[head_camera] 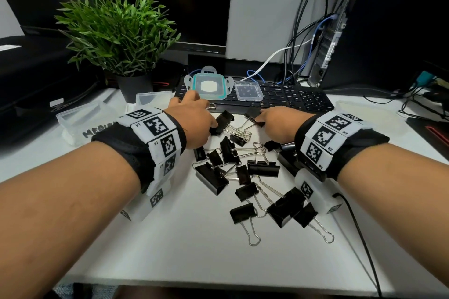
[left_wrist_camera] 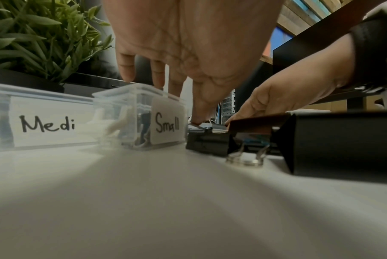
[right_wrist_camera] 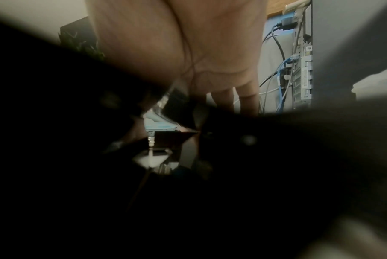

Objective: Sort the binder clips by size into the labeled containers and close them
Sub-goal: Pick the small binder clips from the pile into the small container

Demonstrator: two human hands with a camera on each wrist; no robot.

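Hands reach into black binder clips (head_camera: 243, 172): left hand (head_camera: 192, 119) pinches one; right hand's (head_camera: 279, 124) grip cannot be told. Steel clips look light and stiff, best taken by the body.

Both forearms reach forward over the table, palms down, each wrist wrapped in a black band with white marker tiles. The left hand (head_camera: 192, 120) is lowered, fingers pointing down and a little spread. The right hand (head_camera: 279, 126) lies low, its fingers reaching forward.
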